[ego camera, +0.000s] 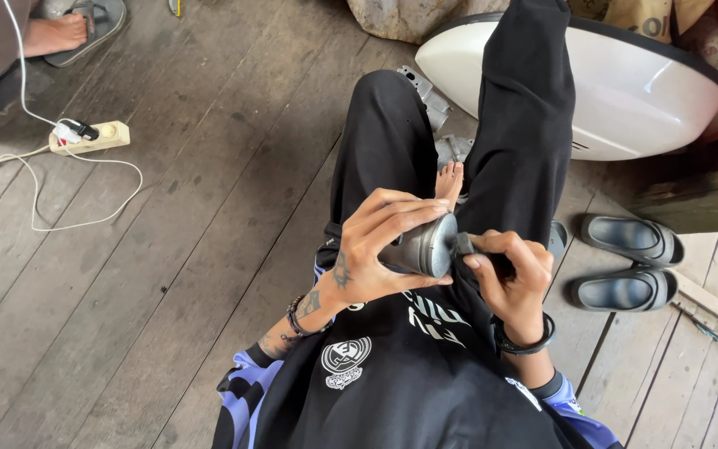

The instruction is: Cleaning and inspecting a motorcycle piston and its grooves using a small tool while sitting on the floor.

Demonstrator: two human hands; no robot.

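Both hands gripping, left hand [376, 249] around dull grey metal cylinder [425, 247], right hand [508, 270] clutching dark tool [464, 244]

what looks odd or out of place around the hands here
Nothing looks spilled or broken. The left hand grips a grey metal cylinder and the right hand holds a small dark part at its end. Loose grey metal parts lie on the plank floor under the raised legs.

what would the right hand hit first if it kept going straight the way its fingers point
Most likely the grey metal cylinder. The right hand points left, its dark tool at the cylinder's flat end, which the left hand grips. Depth is hard to judge.
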